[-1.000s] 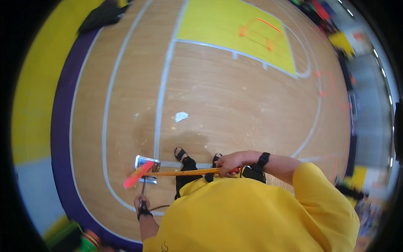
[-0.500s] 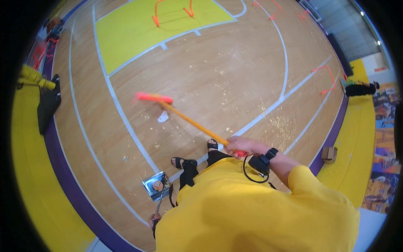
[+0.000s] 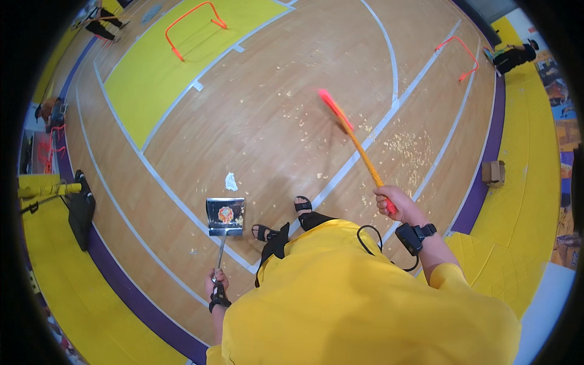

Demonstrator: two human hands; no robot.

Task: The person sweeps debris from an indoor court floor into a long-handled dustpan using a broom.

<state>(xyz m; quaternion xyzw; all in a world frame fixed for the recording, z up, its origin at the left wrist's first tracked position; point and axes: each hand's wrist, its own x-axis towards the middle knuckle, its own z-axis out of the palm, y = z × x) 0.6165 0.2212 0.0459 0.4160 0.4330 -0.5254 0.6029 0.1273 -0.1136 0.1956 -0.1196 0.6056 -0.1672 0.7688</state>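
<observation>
Floor is lying open left of the left grip.
Legs are standing between it and the right grip.

Head-worn fisheye, facing steeply down, yellow-shirted torso close, floor farther

Yellow shirt, black trousers, strappy black sandals
Black bands on both wrists, a boxy device beside the right, a looped black cable.

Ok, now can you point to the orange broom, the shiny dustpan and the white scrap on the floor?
Orange broom point(image 3: 363, 153): head view, partway along its handle.
Shiny dustpan point(image 3: 212, 216): head view, on bare metal near its left edge.
White scrap point(image 3: 230, 182): head view, on its middle.
</observation>
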